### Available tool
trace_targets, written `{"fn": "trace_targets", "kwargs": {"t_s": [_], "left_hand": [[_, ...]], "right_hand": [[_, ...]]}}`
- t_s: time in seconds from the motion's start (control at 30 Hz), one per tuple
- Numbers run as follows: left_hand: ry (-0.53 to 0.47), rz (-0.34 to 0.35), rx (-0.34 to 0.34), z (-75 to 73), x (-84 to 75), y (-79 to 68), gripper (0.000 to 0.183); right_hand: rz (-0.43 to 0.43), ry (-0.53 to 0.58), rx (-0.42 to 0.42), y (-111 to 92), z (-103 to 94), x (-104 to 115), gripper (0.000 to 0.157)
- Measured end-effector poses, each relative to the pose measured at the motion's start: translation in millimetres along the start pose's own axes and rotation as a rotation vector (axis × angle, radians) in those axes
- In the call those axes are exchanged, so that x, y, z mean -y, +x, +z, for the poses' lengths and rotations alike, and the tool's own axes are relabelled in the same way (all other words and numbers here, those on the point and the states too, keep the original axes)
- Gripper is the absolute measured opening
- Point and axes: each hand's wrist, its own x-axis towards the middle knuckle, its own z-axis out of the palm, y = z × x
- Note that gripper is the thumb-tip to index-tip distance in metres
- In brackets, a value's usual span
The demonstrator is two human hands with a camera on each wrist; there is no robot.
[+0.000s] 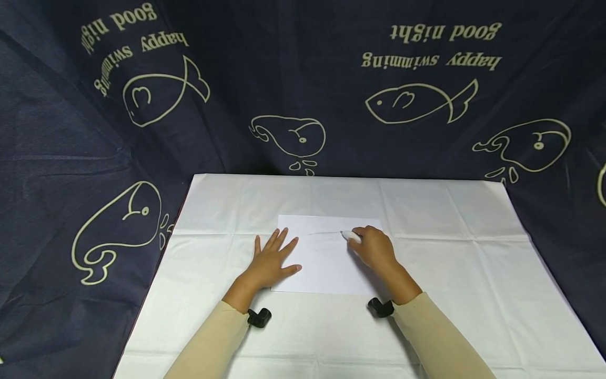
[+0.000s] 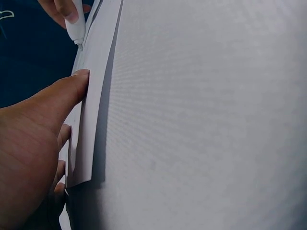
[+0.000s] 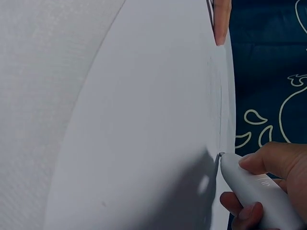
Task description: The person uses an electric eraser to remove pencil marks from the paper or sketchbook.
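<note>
1 white tool [image 3: 252, 188] in right hand [image 1: 377, 249], left hand [image 1: 268, 265] on paper [image 1: 326, 271]

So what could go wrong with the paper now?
The paper might twist, since the left grip lies spread at its left side while the tip of the white tool is over to the right. The tip is nearer the far edge, so a stray push could run it off. A crease in the cloth shows on both sides; if it runs underneath, the line could turn bumpy.
</note>
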Motion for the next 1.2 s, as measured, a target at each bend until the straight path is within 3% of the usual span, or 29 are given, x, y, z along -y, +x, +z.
{"fn": "trace_targets", "kwargs": {"t_s": [0.47,0.7,1.2], "left_hand": [[0.001,0.003,-0.009,1.4,0.3,0.8,0.076],[0.013,0.002,-0.007,0.9,0.6,1.0,0.076],[0.016,0.004,-0.011,0.6,0.1,0.5,0.076]], "right_hand": [[0.014,-0.008,-0.001,0.6,-2.1,2.7,0.032],[0.014,-0.003,0.042,0.5,-2.5,5.8,0.035],[-0.001,0.005,0.021,1.6,1.0,5.8,0.034]]}}
